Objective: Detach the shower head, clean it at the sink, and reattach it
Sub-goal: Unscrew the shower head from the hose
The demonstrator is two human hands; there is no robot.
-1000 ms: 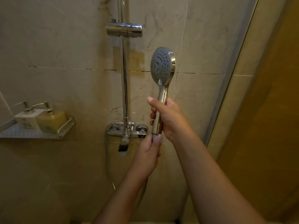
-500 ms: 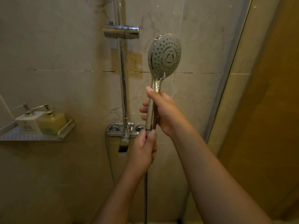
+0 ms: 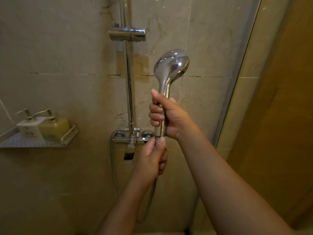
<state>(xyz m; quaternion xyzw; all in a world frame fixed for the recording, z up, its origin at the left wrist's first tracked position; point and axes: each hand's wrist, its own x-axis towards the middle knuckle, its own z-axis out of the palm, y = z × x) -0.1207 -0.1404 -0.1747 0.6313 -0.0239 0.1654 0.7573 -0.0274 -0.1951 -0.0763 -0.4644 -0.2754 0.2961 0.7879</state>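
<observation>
handheld shower head (image 3: 171, 65) upright before the tiled wall, off its slider bracket (image 3: 127, 33), hose (image 3: 149, 199) attached.
right hand (image 3: 169, 116) grips the handle: hold it steady as the anchor while the left hand (image 3: 152, 155), pinching the hose at the handle's base, twists only that joint. glossy chrome back faces the camera, spray face hidden.

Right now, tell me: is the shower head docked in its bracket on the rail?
No: the right hand grips the shower head by its handle, clear of the empty bracket.
</observation>
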